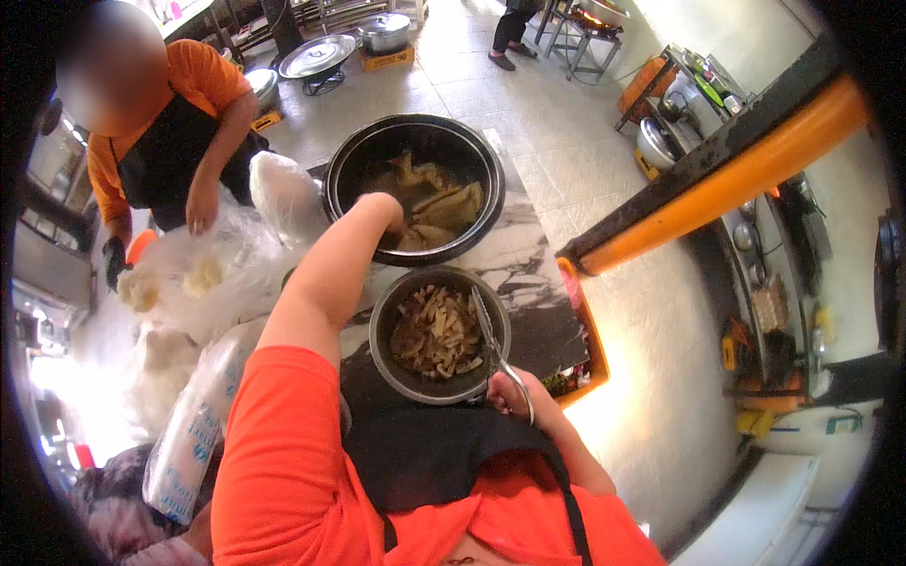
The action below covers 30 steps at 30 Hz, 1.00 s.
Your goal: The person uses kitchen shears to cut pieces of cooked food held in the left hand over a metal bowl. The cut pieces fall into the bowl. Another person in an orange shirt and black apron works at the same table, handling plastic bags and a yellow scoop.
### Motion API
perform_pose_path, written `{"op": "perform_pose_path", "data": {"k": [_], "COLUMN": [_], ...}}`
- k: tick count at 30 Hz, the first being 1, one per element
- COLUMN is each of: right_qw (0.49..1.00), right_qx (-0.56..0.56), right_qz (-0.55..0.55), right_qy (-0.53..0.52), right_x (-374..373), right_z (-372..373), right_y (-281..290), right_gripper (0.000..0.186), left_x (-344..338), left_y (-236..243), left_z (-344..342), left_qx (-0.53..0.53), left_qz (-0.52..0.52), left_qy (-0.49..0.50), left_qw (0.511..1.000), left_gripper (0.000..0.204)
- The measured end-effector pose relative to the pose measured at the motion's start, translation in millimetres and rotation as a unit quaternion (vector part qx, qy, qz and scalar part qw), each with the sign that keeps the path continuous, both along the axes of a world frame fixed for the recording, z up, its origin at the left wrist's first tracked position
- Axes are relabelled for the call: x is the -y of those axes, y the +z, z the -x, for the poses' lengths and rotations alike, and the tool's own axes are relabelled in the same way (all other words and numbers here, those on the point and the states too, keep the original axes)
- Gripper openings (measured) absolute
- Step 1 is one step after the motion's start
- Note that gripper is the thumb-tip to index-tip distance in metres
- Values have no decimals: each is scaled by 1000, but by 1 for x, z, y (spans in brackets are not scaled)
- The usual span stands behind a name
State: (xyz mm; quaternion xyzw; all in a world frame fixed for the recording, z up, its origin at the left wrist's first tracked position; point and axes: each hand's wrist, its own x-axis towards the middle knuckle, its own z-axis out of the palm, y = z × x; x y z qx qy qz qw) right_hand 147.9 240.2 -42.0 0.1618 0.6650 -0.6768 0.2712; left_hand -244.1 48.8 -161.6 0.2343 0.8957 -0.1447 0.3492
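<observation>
The black pot [406, 141] stands at the far side of the patterned table [528, 253], holding some liquid and large, pale brown pieces [453, 206]. Just on its near side is the smaller grey bowl [379, 340], with a heap of cut strips [439, 332], pale to dark brown, covering its middle. To the left lie clear plastic bags [241, 274], some with pale yellowish lumps [203, 279] inside.

The person's left hand [394, 224] reaches into the left part of the pot; its fingers are mostly hidden, so whether they grip or merely touch a piece cannot be told. The right hand [514, 394], at the near right of the bowl, is closed around the handle of the scissors [485, 316], whose blades point away over the bowl's right side. Across the bags at left, a co-worker [142, 170] bends over them, one bare hand [201, 208] hanging close above the plastic
</observation>
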Motion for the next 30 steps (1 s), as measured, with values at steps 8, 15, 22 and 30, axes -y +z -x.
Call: {"op": "perform_pose_path", "data": {"k": [8, 15, 22, 30], "right_qw": [1000, 999, 1000, 999], "right_qx": [4, -27, 0, -34], "right_qz": [11, 23, -4, -37], "right_qy": [19, 20, -2, 21], "right_x": [5, 12, 10, 16], "right_z": [3, 2, -2, -4], "right_y": [-11, 3, 18, 13], "right_gripper": [31, 30, 28, 27], "left_x": [-4, -12, 4, 25], "left_y": [20, 53, 111, 162], "left_z": [-12, -35, -48, -80], "left_qx": [52, -14, -45, -1], "left_qz": [-67, -211, -355, -537], "left_qy": [-16, -7, 126, 291], "left_qw": [996, 977, 925, 792], "left_gripper": [46, 50, 37, 37]}}
